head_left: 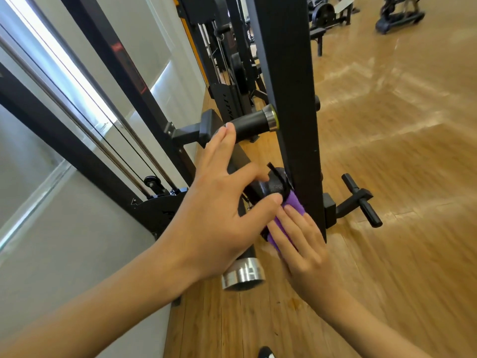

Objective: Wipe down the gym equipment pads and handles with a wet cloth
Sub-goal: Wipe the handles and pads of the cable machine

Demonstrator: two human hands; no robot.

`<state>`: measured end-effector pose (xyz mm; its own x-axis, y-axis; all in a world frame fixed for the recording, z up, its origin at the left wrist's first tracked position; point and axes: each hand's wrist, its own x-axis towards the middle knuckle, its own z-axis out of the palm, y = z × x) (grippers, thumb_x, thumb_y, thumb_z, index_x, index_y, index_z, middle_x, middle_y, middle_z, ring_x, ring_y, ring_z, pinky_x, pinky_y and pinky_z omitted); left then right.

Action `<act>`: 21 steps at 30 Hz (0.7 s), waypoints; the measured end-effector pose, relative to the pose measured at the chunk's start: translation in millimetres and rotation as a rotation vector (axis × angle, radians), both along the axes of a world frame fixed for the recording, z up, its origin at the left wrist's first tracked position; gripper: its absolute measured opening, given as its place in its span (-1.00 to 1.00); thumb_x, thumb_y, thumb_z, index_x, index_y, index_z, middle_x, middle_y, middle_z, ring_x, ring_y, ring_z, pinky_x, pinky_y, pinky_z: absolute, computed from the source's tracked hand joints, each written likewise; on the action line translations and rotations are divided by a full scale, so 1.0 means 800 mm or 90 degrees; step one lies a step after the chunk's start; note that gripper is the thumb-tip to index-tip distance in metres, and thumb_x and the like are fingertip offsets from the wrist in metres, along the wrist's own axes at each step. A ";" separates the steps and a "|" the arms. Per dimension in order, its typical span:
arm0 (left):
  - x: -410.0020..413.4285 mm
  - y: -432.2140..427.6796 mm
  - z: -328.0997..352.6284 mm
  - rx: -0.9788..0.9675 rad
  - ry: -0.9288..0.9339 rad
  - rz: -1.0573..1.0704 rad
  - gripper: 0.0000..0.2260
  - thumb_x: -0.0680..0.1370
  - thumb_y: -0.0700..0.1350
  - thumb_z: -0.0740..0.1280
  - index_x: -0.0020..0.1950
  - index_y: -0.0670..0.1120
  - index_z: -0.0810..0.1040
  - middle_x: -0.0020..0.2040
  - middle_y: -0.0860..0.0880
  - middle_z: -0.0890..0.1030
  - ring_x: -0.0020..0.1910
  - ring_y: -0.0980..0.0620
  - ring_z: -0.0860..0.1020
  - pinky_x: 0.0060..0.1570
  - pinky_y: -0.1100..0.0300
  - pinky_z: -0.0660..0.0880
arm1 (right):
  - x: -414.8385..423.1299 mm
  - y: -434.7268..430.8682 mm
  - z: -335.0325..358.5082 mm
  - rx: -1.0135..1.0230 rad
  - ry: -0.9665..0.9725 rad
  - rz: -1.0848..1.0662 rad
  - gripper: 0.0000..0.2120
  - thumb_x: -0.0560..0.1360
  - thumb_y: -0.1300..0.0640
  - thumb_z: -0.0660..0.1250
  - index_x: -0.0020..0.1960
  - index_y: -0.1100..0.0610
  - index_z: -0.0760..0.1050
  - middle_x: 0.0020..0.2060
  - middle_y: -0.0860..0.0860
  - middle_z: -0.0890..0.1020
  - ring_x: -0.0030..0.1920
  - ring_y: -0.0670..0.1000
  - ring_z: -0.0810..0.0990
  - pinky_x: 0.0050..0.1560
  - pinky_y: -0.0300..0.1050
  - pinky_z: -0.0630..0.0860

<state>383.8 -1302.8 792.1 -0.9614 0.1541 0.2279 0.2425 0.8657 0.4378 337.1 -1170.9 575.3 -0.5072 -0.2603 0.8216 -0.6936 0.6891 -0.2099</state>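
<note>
The right hand [299, 244] lies with fingers flat and close together on the purple cloth [293, 206], pressing it to the lower bar [247, 251] just beside the post [289, 99]. The left hand [222, 202] is spread wide over the bar, thumb by the cloth, one fingertip touching the upper handle [247, 124]. A good wipe likely means wrapping the cloth round the bar and drawing it toward the chrome end [242, 277], underside included. The post and a black fitting [277, 186] crowd the cloth's far side. A peg [361, 200] juts out beyond, above the wood floor [400, 151].
</note>
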 end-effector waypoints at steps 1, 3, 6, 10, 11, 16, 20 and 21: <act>0.000 0.001 0.000 0.003 0.005 0.002 -0.68 0.48 0.39 0.09 0.13 0.37 0.48 0.71 0.14 -0.07 0.60 0.33 -0.27 0.39 0.50 -0.29 | -0.002 0.002 -0.004 -0.008 0.006 0.001 -0.67 0.65 0.21 0.32 0.40 0.22 0.48 0.37 0.21 0.55 0.48 0.20 0.42 0.54 0.13 0.30; -0.001 0.005 -0.001 0.004 0.008 0.004 -0.68 0.48 0.38 0.09 0.13 0.36 0.48 0.71 0.12 -0.06 0.61 0.32 -0.25 0.36 0.55 -0.29 | -0.021 -0.018 0.024 -0.050 -0.029 -0.013 -0.67 0.64 0.18 0.33 0.38 0.24 0.53 0.34 0.20 0.58 0.45 0.18 0.47 0.52 0.13 0.33; -0.004 0.007 -0.001 -0.004 0.002 0.005 -0.73 0.49 0.38 0.09 0.08 0.39 0.47 0.71 0.12 -0.05 0.61 0.32 -0.24 0.33 0.60 -0.30 | -0.038 -0.037 0.055 -0.076 -0.060 -0.011 -0.65 0.65 0.15 0.27 0.40 0.24 0.53 0.32 0.16 0.61 0.42 0.15 0.50 0.50 0.07 0.35; -0.001 0.005 0.002 -0.004 -0.008 -0.003 -0.68 0.45 0.40 0.10 0.07 0.36 0.50 0.70 0.16 -0.05 0.60 0.33 -0.23 0.31 0.59 -0.27 | -0.001 -0.003 -0.042 -0.041 0.027 -0.013 -0.55 0.63 0.25 0.35 0.49 0.17 0.40 0.43 0.19 0.47 0.54 0.16 0.34 0.55 0.14 0.27; 0.001 0.007 0.002 0.001 -0.007 -0.003 -0.67 0.45 0.39 0.10 0.07 0.35 0.51 0.70 0.16 -0.03 0.60 0.33 -0.21 0.31 0.59 -0.27 | 0.003 0.002 -0.056 -0.034 0.040 -0.025 -0.52 0.62 0.26 0.35 0.51 0.14 0.35 0.46 0.18 0.43 0.56 0.16 0.30 0.57 0.14 0.23; 0.003 0.010 0.002 -0.005 -0.022 0.000 -0.71 0.45 0.38 0.09 0.05 0.39 0.51 0.70 0.14 -0.01 0.62 0.30 -0.18 0.36 0.51 -0.25 | -0.015 -0.035 -0.006 -0.159 0.061 -0.036 -0.66 0.70 0.19 0.25 0.46 0.16 0.44 0.44 0.20 0.48 0.50 0.20 0.39 0.55 0.16 0.24; 0.004 0.008 0.003 -0.008 -0.016 0.009 -0.61 0.44 0.35 0.11 0.07 0.25 0.59 0.70 0.14 0.04 0.64 0.24 -0.13 0.58 0.20 -0.12 | 0.001 -0.016 -0.093 -0.097 0.049 -0.040 -0.36 0.53 0.32 0.44 0.55 0.10 0.32 0.47 0.19 0.38 0.62 0.13 0.15 0.60 0.14 0.15; 0.004 0.008 0.003 -0.008 -0.010 0.013 -0.61 0.44 0.34 0.11 0.07 0.23 0.60 0.69 0.13 0.07 0.65 0.22 -0.11 0.62 0.05 -0.07 | 0.004 -0.011 -0.108 -0.082 0.055 -0.051 -0.32 0.49 0.32 0.46 0.54 0.09 0.32 0.45 0.19 0.37 0.63 0.11 0.11 0.60 0.13 0.14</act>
